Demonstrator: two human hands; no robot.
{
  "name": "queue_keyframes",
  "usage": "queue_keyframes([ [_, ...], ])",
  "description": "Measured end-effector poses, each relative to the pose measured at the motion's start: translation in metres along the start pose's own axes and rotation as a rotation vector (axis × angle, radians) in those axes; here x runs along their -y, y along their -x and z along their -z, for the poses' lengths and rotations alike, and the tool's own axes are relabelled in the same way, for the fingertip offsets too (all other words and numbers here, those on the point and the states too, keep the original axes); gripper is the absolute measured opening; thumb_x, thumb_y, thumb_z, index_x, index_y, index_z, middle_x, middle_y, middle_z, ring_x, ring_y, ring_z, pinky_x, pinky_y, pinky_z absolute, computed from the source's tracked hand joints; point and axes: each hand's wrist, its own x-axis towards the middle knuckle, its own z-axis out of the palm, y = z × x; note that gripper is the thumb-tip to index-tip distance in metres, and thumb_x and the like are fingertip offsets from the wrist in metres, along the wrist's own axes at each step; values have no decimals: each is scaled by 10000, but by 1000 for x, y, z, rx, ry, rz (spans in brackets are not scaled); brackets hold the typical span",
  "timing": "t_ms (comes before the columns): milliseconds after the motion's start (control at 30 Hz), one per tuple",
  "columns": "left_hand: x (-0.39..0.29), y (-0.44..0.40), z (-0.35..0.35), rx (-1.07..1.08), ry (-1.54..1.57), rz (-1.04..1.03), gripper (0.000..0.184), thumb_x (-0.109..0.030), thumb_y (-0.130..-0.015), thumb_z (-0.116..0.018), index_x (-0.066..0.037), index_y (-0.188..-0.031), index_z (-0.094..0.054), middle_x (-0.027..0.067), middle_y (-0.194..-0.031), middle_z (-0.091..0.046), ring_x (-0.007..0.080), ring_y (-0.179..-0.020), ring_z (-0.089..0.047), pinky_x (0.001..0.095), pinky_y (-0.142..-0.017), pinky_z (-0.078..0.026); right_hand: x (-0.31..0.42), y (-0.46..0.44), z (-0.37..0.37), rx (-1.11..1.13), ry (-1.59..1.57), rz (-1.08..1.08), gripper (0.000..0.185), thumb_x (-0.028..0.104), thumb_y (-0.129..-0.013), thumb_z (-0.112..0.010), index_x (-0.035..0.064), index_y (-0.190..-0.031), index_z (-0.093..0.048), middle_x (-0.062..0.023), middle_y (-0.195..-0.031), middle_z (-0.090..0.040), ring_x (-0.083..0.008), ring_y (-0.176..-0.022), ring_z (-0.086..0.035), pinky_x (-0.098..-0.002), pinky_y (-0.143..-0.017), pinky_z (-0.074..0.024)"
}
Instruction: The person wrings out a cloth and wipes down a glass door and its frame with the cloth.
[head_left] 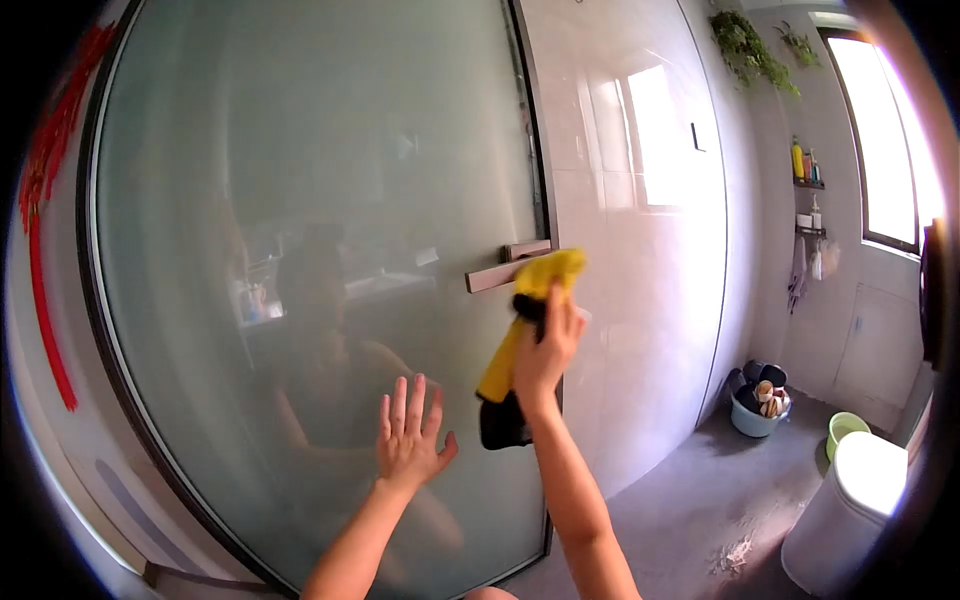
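Note:
A frosted glass door (pixel 300 150) in a dark frame stands before me. My left hand (pixel 408 445) is spread flat against or just in front of its lower part, holding nothing. In my right hand (pixel 550 350) is a yellow and black cleaning cloth (pixel 498 365), bunched at the top and hanging down over the door's right edge. The cloth's upper end meets the door handle (pixel 494 277), a flat metal lever, and hides part of it. Slight blur softens the cloth and the right fingers.
Glossy wall tiles (pixel 640 300) adjoin the door on the right. On the floor are a blue basin (pixel 752 422) filled with items, a green basin (pixel 846 428) and a white toilet (pixel 840 510). Small shelves (pixel 810 184) hold bottles near the window (pixel 880 140). Red tassels (pixel 45 320) hang far left.

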Motion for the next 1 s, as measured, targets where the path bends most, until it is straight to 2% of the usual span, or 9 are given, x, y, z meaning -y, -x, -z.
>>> queue_keyframes([
  [67, -1, -2, 0, 2, -34, -8, 747, -369, -781, -659, -123, -1447, -428, 143, -1577, -289, 366, -1460, -255, 548, -1153, -276, -24, -18, -10, -69, 44, -218, 565, -47, -775, -622, 26, -1330, -544, -198, -1338, -531, -411, -1157, -489, -476, -992, -418],
  [267, -3, -2, -1, -25, -44, 1, 784, -397, -760, -668, -123, -1451, -418, 147, -1571, -307, 365, -1457, -269, 542, -1158, -266, -8, -10, -18, 24, 335, 62, 429, -22, -692, -672, 66, -1111, -651, -111, -1241, -573, -348, -1042, -548, -418, -821, -528],
  [367, -4, -4, 2, -11, -35, 7, 790, -399, -757, -668, -124, -1453, -416, 149, -1567, -317, 366, -1455, -276, 537, -1161, -262, -13, -3, -11, 72, 262, 216, 477, -36, -682, -669, 91, -1142, -662, -107, -1190, -577, -342, -1041, -547, -411, -822, -527],
  [500, -2, -1, 0, 29, -95, -4, 785, -406, -762, -655, -123, -1454, -417, 153, -1573, -303, 370, -1459, -264, 535, -1163, -258, -12, -19, -5, 57, 286, -98, 416, 4, -745, -690, 87, -1151, -655, -129, -1184, -556, -346, -1111, -533, -431, -830, -533],
  [600, -2, -1, -1, 0, -95, -14, 788, -419, -770, -646, -127, -1464, -410, 159, -1577, -290, 371, -1462, -253, 531, -1167, -251, 13, -16, -32, -25, 336, -133, 377, 21, -741, -694, 70, -1112, -652, -135, -1156, -554, -350, -1115, -537, -432, -820, -541],
  [667, -3, 0, -2, 16, -94, -8, 788, -423, -773, -644, -127, -1465, -412, 163, -1579, -282, 374, -1463, -250, 534, -1166, -250, 28, -8, -27, 19, 262, -89, 371, 22, -706, -699, 70, -1072, -658, -125, -1128, -563, -343, -1072, -552, -428, -802, -541],
  [800, -1, 2, 0, 72, -80, -23, 787, -402, -803, -650, -92, -1476, -388, 200, -1581, -221, 425, -1471, -180, 580, -1173, -189, 43, 19, 6, 341, -12, 330, 540, 9, -624, -702, 110, -1153, -666, -115, -1142, -587, -322, -1036, -563, -411, -822, -530],
  [867, -3, 1, 4, 98, -100, -25, 791, -402, -804, -649, -93, -1481, -382, 199, -1583, -218, 424, -1472, -175, 576, -1176, -181, 39, 25, 22, 383, -104, 286, 586, -12, -660, -693, 116, -1229, -634, -124, -1187, -573, -337, -1077, -559, -419, -858, -523],
  [1000, -1, 2, -1, 93, -67, -28, 805, -401, -809, -646, -94, -1494, -356, 201, -1582, -230, 418, -1473, -180, 566, -1184, -162, -4, 5, 28, 79, -17, -216, 530, -23, -794, -649, 70, -1310, -568, -202, -1266, -521, -396, -1157, -530, -439, -944, -476],
])
